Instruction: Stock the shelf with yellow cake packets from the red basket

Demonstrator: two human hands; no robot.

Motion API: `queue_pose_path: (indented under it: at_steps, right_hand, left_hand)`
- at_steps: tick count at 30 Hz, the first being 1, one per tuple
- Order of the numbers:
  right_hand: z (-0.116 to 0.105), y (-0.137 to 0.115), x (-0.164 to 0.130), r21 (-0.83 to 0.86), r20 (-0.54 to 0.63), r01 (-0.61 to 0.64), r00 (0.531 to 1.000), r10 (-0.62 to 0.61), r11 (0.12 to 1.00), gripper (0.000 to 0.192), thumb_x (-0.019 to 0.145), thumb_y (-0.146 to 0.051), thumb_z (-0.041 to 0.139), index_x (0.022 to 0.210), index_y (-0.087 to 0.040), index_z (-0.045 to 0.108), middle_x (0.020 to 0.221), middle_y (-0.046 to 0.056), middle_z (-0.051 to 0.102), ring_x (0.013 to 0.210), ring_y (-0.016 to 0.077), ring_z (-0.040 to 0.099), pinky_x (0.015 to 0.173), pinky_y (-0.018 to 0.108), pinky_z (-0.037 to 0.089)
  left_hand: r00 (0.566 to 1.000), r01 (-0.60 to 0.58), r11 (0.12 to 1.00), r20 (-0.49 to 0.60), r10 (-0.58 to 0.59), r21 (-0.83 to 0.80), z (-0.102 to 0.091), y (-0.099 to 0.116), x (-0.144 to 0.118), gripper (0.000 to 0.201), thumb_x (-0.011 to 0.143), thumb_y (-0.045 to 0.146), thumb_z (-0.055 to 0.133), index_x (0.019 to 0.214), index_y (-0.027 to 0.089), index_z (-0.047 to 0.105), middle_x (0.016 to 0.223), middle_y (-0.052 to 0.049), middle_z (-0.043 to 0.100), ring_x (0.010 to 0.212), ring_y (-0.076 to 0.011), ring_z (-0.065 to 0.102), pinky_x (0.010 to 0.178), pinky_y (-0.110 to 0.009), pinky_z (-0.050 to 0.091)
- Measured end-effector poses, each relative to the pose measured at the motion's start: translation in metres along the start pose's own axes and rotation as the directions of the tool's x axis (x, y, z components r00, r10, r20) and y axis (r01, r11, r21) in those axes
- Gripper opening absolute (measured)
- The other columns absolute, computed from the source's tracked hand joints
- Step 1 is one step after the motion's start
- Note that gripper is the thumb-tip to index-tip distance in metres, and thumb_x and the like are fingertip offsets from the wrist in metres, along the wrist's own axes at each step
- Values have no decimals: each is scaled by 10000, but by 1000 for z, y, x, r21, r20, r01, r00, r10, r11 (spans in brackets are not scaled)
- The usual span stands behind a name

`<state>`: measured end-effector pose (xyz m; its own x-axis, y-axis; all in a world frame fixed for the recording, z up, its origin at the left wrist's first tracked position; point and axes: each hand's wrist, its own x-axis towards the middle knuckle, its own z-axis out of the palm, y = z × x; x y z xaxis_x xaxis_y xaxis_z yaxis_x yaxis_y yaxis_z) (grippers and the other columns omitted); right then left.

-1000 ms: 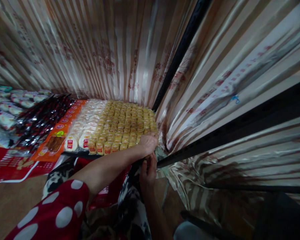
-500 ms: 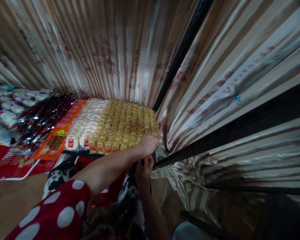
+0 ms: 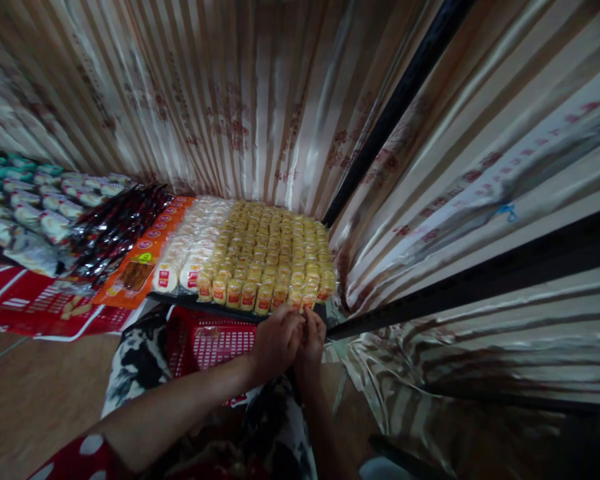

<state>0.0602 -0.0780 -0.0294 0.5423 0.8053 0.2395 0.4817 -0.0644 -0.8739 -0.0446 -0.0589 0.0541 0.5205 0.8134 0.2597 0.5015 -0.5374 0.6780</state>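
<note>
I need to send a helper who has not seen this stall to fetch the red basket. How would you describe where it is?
Find the shelf of packed snacks against the striped curtain. Just below its front edge, under the yellow packets and left of the person's two hands, sits the red basket. It is the only red plastic lattice thing there; the other red is flat printed signage.

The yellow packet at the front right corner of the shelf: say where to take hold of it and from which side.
Take the yellow packet by its upper part, coming from the front edge of the shelf, where the left hand and right hand are. It stands upright in the outermost row; other packets crowd its back and left, so only the front is free.
</note>
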Motion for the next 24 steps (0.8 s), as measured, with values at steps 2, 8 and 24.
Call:
queue_pose_path:
  at_steps: [2,8,24]
  right_hand:
    - [-3,-5,-3,-29,-41,41,998,-42,999,400,856,-328,371,1168,-133,528,1163,161,456,1108,254,451,960,456,376]
    - [0,-31,-14,-90,-45,185,981,-190,979,351,878,-278,354,1129,-130,548,1091,154,536,1052,224,501,938,422,402]
    - [34,-44,-16,-2,106,51,993,-50,999,475,835,-447,402,1155,-143,578,1035,133,583,934,220,584,853,383,472]
  left_hand:
    - [994,101,994,-49,-102,-29,-1,-15,-20,273,832,112,377,1022,182,561,1043,-75,544,972,-171,537,871,-302,475]
    - [945,291,951,-125,-303,-106,-13,-36,-37,409,772,62,399,1162,151,484,1183,-95,509,1112,-180,491,983,-335,424]
    - [856,377,849,-212,-472,-369,-4,-47,-27,541,755,122,400,1295,98,375,1218,-148,522,1143,-201,488,1015,-375,379]
